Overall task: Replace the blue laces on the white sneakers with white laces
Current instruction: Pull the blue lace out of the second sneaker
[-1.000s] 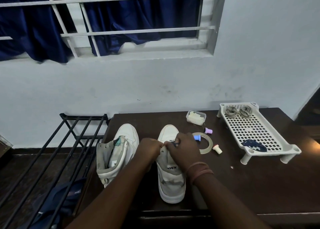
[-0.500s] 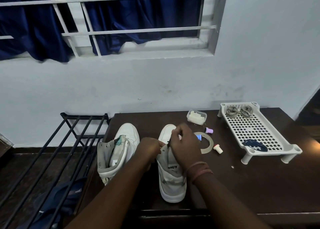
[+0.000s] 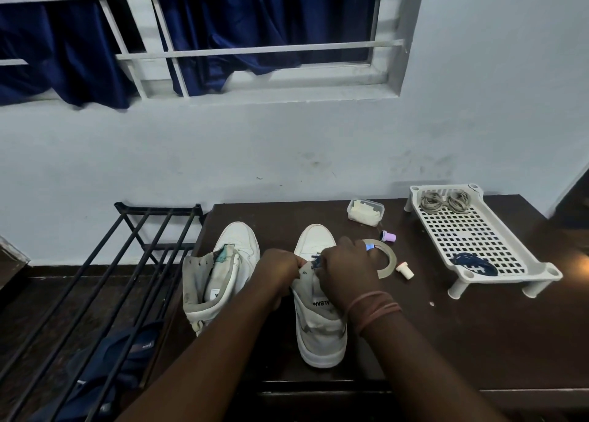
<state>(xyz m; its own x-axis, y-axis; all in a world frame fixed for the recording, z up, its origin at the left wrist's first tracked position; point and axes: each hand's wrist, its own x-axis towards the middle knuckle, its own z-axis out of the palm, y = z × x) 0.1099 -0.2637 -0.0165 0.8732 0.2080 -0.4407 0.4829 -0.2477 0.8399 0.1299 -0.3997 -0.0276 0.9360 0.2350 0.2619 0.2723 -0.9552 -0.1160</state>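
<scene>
Two white sneakers stand side by side on the dark table [image 3: 478,342], low in the centre of the frame, toes pointing to the wall. The left sneaker [image 3: 223,275] has no lace in the eyelets that show, tongue pulled open. The right sneaker [image 3: 318,322] is the one being worked. Both hands are on it! The left hand [image 3: 277,273] has its fingers curled on the shoe's left eyelet flap, pinching it. The right hand [image 3: 345,273] is curled over the tongue area, and a bit of blue lace [image 3: 315,260] shows just between the two hands, right at the right hand's fingertips; whether those fingers actually pinch the lace I cannot tell, since the back of the hand hides them.

Over to the right of the frame: one white perforated tray [image 3: 497,262] on short legs. At its far end, two coiled bundles of pale laces [image 3: 444,202], side by side. At its near end, one dark blue lace bundle [image 3: 473,267], well apart from the hands. Between tray and shoe lie one tape roll [image 3: 387,262], one small lidded box [image 3: 365,211] and two small caps, one pink [image 3: 390,237], one white [image 3: 405,270]. One black rack [image 3: 105,281] stands at lower left.
</scene>
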